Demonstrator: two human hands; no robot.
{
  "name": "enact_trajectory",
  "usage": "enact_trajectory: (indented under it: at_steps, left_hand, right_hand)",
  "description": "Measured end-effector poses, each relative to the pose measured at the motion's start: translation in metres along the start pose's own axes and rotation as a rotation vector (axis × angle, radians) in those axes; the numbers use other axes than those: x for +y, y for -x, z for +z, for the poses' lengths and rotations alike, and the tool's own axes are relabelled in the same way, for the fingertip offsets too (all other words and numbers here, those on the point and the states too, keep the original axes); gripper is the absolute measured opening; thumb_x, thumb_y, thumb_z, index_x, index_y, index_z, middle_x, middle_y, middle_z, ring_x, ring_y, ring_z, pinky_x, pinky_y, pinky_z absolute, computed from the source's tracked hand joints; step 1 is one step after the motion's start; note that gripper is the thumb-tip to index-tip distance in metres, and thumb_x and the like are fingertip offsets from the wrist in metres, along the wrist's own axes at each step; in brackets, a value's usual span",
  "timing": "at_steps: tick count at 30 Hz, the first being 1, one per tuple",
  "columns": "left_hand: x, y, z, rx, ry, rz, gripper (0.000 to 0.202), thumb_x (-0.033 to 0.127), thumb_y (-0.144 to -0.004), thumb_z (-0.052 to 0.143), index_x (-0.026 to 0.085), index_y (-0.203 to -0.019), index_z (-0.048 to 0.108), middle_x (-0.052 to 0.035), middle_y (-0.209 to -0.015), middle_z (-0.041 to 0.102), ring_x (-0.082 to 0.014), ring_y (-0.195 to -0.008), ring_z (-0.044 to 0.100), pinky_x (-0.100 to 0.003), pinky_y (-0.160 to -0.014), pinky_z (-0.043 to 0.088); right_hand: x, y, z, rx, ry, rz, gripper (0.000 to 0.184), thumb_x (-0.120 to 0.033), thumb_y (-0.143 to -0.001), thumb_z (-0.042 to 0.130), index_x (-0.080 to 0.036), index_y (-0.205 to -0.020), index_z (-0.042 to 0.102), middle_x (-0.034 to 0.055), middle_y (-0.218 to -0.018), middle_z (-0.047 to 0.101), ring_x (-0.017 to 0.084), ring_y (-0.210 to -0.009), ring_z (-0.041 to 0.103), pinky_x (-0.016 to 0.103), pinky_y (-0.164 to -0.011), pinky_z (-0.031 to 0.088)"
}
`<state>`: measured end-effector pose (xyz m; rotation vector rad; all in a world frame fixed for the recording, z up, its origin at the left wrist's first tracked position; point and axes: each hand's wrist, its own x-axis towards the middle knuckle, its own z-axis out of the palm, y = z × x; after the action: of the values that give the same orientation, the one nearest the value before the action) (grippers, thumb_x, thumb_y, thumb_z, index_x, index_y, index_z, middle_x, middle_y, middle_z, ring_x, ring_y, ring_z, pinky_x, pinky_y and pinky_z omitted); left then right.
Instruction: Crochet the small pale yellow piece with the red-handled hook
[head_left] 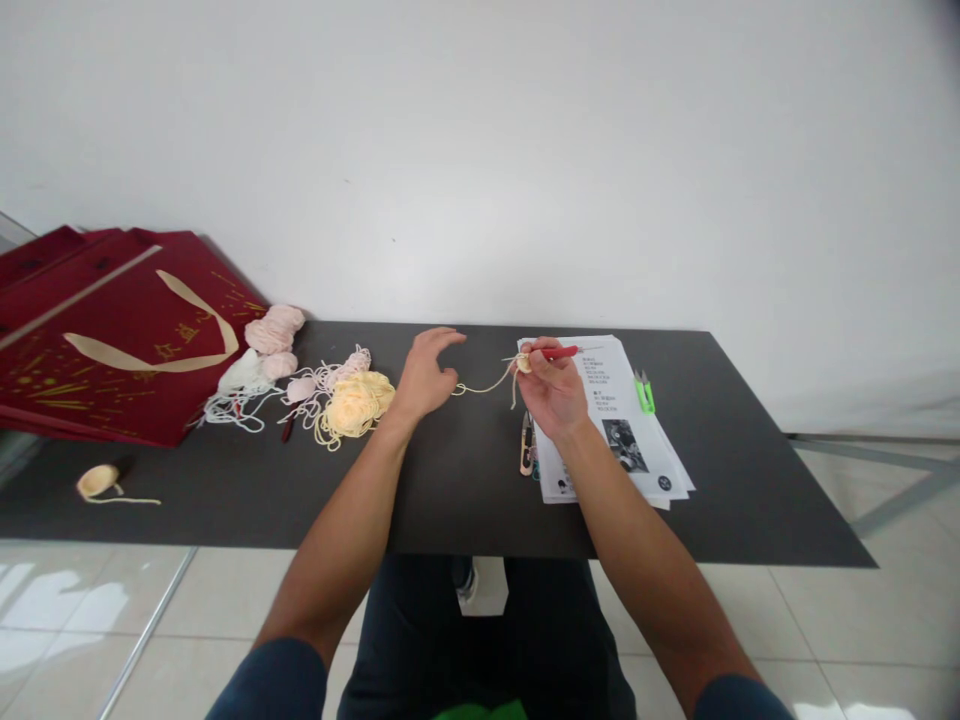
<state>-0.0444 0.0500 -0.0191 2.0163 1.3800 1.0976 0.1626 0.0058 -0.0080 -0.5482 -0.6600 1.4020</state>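
Observation:
My right hand (553, 388) is closed on a red-handled crochet hook (559, 352) and pinches a small cream crochet piece (523, 363) at its tip. A cream yarn strand (480, 387) runs from that piece to my left hand (426, 375), whose fingers are curled with the strand passing between them. Just left of my left hand lies a loose pile of yellow yarn (357, 403). Both hands hover over the dark table (465, 480).
Printed sheets (622, 430) lie under my right hand, green snips (644, 391) on them, another small tool (526, 445) beside. Pink and white yarn (274, 340) sits by red gift bags (112, 330) at the left. A cream crochet bit (99, 482) rests near the front left edge.

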Motion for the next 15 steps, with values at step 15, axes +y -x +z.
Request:
enact_trajectory:
  at_steps: [15]
  left_hand:
    - [0.027,0.010,0.023,-0.048,0.742,-0.082,0.010,0.015,-0.071,0.074,0.016,-0.065,0.066,-0.0041,-0.090,0.073,-0.0154,-0.084,0.067,-0.030,-0.080,0.053]
  right_hand:
    - [0.008,0.005,0.006,-0.058,0.085,0.070,0.025,-0.026,-0.071,0.092,-0.024,-0.084,0.071,-0.0026,-0.083,0.069,0.013,-0.076,0.064,0.031,-0.074,0.056]
